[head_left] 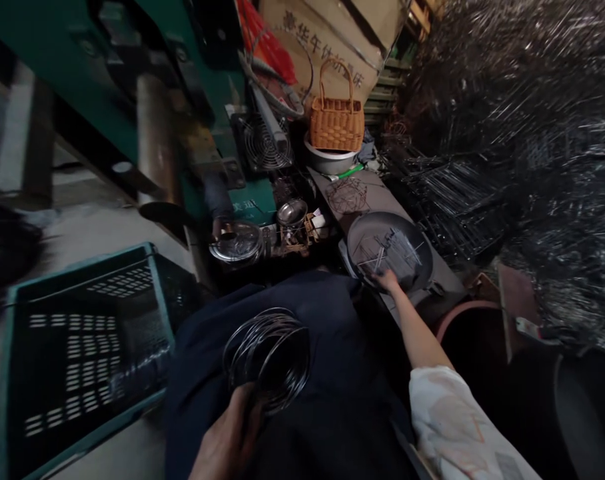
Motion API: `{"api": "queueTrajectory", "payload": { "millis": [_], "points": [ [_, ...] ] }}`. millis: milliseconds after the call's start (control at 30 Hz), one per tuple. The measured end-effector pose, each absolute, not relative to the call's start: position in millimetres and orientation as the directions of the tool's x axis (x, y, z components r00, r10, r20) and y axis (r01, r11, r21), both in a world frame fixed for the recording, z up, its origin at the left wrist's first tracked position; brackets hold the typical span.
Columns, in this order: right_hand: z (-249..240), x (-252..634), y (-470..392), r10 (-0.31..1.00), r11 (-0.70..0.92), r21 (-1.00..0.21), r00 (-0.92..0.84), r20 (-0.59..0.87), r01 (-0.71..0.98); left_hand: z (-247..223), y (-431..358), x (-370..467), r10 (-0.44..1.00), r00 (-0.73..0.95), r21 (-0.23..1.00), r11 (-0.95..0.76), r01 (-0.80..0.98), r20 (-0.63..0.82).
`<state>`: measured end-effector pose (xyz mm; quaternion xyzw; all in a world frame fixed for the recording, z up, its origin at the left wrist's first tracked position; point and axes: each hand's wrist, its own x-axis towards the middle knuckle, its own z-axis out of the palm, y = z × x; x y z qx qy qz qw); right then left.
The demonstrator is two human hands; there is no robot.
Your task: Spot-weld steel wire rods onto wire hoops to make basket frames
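A teal slotted crate (82,347) stands at my left knee; a wicker basket (336,113) sits at the far end of the bench, and tangled wire stock (532,133) is heaped to the right. My left hand (230,437) is closed on a bundle of wire rings (267,357) over my lap. My right hand (386,280) reaches into the round metal pan (390,250), fingers on the short wire pieces (390,245); grip not discernible.

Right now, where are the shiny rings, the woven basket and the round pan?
wire rings (268,357), head view, front of the bundle.
woven basket (336,125), head view, its side.
round pan (358,241), head view, bare left rim.
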<state>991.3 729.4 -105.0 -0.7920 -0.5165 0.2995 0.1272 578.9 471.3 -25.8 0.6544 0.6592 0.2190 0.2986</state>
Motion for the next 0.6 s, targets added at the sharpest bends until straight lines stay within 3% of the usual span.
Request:
{"api": "queueTrajectory", "payload": {
  "millis": [133, 233, 400, 500, 600],
  "points": [
    [-89.2, 969.8, 723.1, 0.924, -0.382, -0.712, 0.262, -0.278, 0.589, -7.9, 481.2, 566.1, 0.960, -0.095, 0.775, 0.270, 0.572, -0.264],
    [-64.0, 952.2, 719.4, 0.957, -0.280, -0.843, 0.204, -0.206, 0.460, 33.5, 504.2, 562.4, 0.921, -0.151, 0.863, 0.390, 0.322, -0.360],
    [-12.7, 899.2, 699.4, 0.994, -0.105, -0.962, 0.023, -0.103, 0.251, 75.8, 550.2, 579.6, 0.880, -0.235, 0.911, 0.391, -0.135, -0.412],
    [19.5, 866.9, 675.5, 0.986, -0.011, -1.000, -0.163, -0.014, 0.019, 65.1, 570.4, 580.4, 0.867, -0.176, 0.851, 0.386, -0.356, -0.467],
    [48.1, 840.4, 652.3, 0.873, 0.025, -0.999, -0.487, 0.039, -0.035, 45.3, 576.5, 568.6, 0.866, -0.123, 0.807, 0.388, -0.445, -0.484]
  ]
}}
